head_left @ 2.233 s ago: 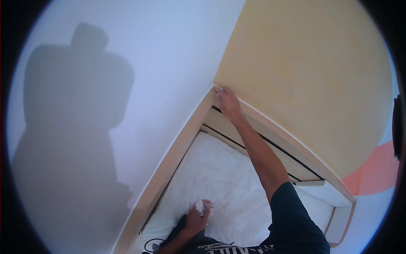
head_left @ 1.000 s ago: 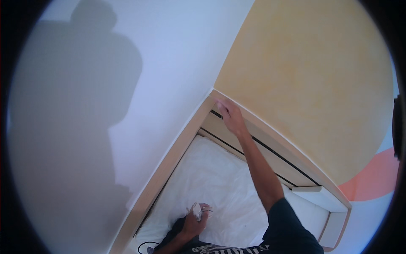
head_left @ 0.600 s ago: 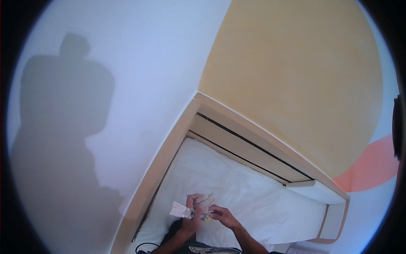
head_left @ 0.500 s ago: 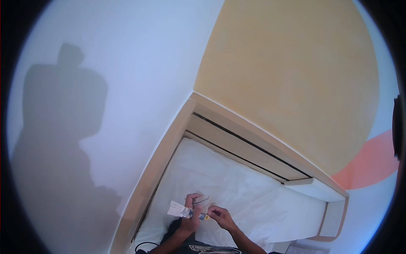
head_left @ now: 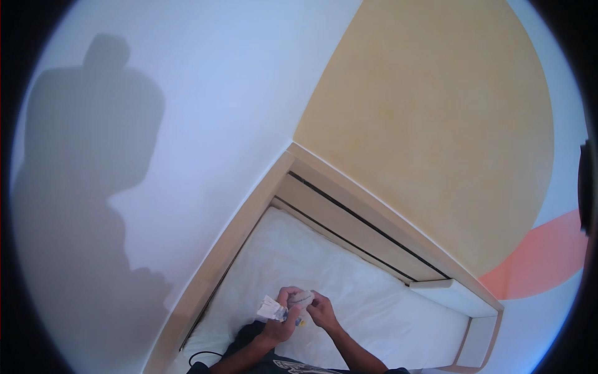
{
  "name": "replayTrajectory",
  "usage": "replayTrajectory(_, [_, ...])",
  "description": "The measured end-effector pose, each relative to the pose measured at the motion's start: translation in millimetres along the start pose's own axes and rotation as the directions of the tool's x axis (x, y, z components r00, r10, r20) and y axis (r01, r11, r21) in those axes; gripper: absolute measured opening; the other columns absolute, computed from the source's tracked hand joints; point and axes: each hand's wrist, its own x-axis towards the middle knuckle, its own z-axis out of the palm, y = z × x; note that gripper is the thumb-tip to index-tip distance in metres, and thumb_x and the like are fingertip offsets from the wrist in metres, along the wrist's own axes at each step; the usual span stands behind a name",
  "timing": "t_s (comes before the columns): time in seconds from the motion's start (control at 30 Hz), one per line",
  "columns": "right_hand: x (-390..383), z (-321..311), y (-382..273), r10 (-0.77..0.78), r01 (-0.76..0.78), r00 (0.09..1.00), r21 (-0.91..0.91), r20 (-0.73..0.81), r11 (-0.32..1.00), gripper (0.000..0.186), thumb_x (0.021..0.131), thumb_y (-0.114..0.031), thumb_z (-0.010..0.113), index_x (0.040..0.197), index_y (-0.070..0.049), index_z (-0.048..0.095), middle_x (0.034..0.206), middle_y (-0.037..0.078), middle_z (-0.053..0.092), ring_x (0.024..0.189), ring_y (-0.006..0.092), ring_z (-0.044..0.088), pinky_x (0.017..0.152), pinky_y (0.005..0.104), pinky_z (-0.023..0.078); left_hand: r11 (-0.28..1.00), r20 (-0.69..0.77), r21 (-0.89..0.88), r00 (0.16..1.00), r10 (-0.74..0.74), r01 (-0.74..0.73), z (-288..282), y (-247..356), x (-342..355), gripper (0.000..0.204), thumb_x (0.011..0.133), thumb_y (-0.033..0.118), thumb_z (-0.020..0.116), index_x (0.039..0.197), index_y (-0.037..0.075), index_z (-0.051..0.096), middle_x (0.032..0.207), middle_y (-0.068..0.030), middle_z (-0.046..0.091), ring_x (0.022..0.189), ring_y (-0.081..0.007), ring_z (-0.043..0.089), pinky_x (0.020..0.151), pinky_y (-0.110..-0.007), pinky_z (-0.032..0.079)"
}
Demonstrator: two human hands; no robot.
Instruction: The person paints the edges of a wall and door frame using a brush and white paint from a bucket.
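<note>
Close work above the white-covered mattress (head_left: 386, 318)!
Left: a shadow (head_left: 93, 134) looms across the pale wall (head_left: 230, 112); next, the left hand (head_left: 280, 328), wrapped round a white tube (head_left: 271, 308) and a pale wad (head_left: 301, 299) (cloth or paper, I can't tell); then the right hand (head_left: 322, 313), pinching the wad's right edge.

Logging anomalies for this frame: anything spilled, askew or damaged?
Nothing spilled, askew or broken stands out. The white mattress covering is wrinkled; the white object in the left hand looks creased, but it's too small to judge damage.
</note>
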Motion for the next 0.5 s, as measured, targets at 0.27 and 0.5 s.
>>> replayTrajectory(0.27, [85.7, -47.2, -56.9, -0.380, 0.486, 0.873, -0.603, 0.306, 0.632, 0.022, 0.080, -0.008, 0.082, 0.097, -0.011, 0.069, 0.102, 0.007, 0.069, 0.090, 0.0287, 0.062, 0.085, 0.0376, 0.052, 0.984, -0.065, 0.167, 0.995, 0.069, -0.057, -19.4, -0.7, -9.5, 0.035, 0.100, 0.016, 0.054, 0.130, -0.001, 0.048, 0.122, -0.0171, 0.058, 0.112, -0.0254, 0.058, 0.100, -0.040, 0.047])
replayTrajectory(0.5, [276.5, -52.5, -207.4, -0.806, 0.520, 0.589, -0.791, 0.060, 0.321, 0.025, 0.101, -0.013, 0.058, 0.119, -0.001, 0.070, 0.095, 0.022, 0.064, 0.091, 0.0419, 0.063, 0.083, 0.0484, 0.051, 0.974, -0.017, 0.226, 1.000, 0.009, -0.005, -24.6, -13.2, -18.5, 0.035, 0.096, 0.010, 0.056, 0.129, 0.000, 0.049, 0.120, -0.0183, 0.058, 0.111, -0.0285, 0.057, 0.098, -0.042, 0.046])
